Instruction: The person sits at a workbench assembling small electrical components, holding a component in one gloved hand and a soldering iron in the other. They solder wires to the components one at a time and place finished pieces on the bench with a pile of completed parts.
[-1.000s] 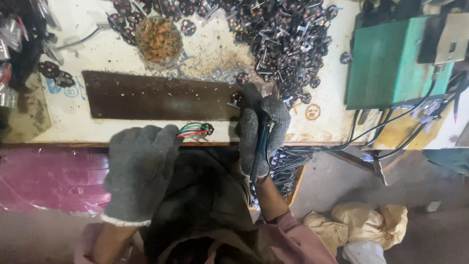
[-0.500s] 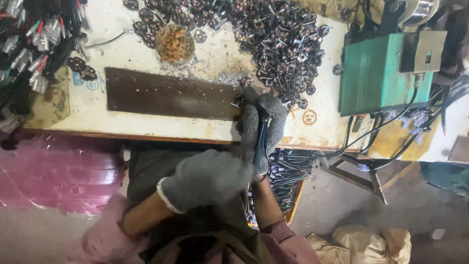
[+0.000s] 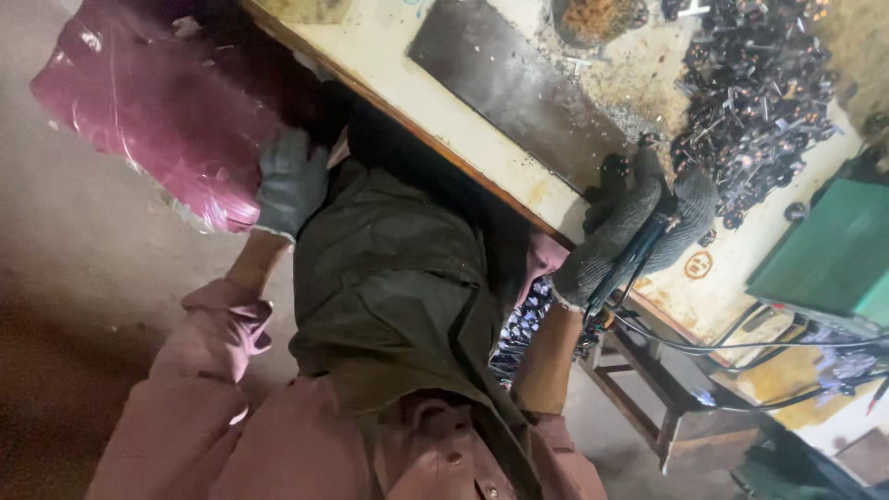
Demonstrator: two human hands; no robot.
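Currently, my right hand (image 3: 639,227) has its grip clamped on a dark cabled rod-shaped tool (image 3: 625,264) at the cream surface (image 3: 444,111) edge, beside the dark steel plate (image 3: 519,88). My left hand (image 3: 292,181) rests half-closed against a magenta plastic bag (image 3: 157,111), holding nothing I can see. Many small metal parts (image 3: 750,93) remain heaped.

Knit cloth gloves on left hand (image 3: 292,181) and right hand (image 3: 639,227); dull dark metal plate (image 3: 519,88); glossy magenta plastic bag (image 3: 157,102); heap of apparently metal parts (image 3: 755,93); worn painted benchtop (image 3: 407,74).
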